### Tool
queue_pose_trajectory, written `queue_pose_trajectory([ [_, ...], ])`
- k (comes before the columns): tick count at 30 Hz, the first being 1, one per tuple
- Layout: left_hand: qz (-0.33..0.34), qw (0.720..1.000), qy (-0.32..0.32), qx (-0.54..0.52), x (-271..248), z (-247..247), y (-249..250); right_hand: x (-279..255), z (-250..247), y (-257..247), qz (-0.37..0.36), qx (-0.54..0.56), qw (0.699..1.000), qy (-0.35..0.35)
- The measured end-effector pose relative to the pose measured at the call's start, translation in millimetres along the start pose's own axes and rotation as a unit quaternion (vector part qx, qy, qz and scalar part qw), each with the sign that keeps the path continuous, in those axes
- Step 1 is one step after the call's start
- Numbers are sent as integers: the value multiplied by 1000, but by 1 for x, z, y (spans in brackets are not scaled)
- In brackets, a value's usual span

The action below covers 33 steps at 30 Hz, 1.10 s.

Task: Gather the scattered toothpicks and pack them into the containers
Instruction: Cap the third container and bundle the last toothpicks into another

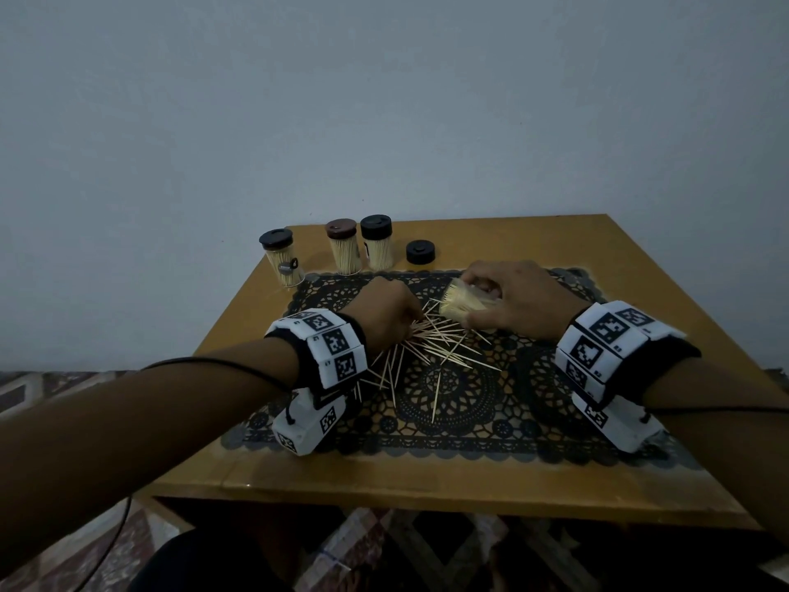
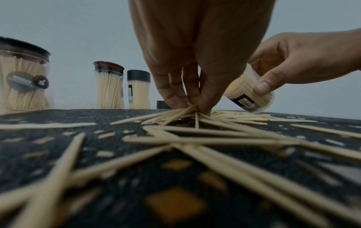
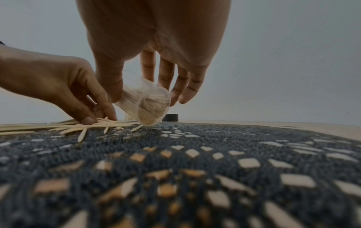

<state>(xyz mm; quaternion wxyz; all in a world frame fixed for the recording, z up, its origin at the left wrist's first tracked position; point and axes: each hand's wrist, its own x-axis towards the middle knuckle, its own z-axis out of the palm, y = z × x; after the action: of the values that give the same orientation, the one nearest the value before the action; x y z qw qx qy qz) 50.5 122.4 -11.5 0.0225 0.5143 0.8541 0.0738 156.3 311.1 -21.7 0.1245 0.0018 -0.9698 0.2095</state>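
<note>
Scattered toothpicks (image 1: pixel 444 343) lie crisscrossed on the black lace mat (image 1: pixel 469 403). My left hand (image 1: pixel 386 314) reaches down into the pile, its fingertips (image 2: pixel 203 106) pinching a small cluster of toothpicks (image 2: pixel 187 111) against the mat. My right hand (image 1: pixel 516 296) holds a clear open container (image 1: pixel 463 303) tilted on its side, mouth toward the pile, partly filled with toothpicks. In the right wrist view the container (image 3: pixel 148 104) is gripped between thumb and fingers just above the mat, and the left hand (image 3: pixel 82 98) works beside it.
Three capped jars full of toothpicks stand at the table's back: one with a black lid (image 1: pixel 281 258), one with a brown lid (image 1: pixel 343 245), one with a black lid (image 1: pixel 378 241). A loose black lid (image 1: pixel 420 252) lies beside them. The wooden table (image 1: pixel 427 480) edge is near me.
</note>
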Motion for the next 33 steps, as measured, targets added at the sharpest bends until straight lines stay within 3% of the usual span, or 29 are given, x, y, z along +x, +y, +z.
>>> queue_pose_trajectory([
  [6,-31,998,2,-54,1,-1,-8,0,-1,-1,11,-4,1000,-9],
  [10,-53,991,51,-111,-7,-10,-21,0,-1,-2,16,-3,1000,-13],
  [13,-43,988,75,-127,-10,-22,-24,-1,-1,-4,14,-1,1000,-16],
  [21,42,997,47,-52,9,-19,9,-1,-1,-9,3,4,1000,-27],
  [24,64,994,63,-69,17,-14,17,-2,-2,-9,7,1,1000,-27],
  [29,20,987,110,-117,9,-19,2,-2,-2,-11,11,2,999,-29],
  [31,-13,990,86,-112,-3,-24,-9,-2,-3,-11,13,4,999,-33],
  [33,-42,996,-12,-72,-13,-25,-13,-2,-3,-11,16,-2,999,-35],
])
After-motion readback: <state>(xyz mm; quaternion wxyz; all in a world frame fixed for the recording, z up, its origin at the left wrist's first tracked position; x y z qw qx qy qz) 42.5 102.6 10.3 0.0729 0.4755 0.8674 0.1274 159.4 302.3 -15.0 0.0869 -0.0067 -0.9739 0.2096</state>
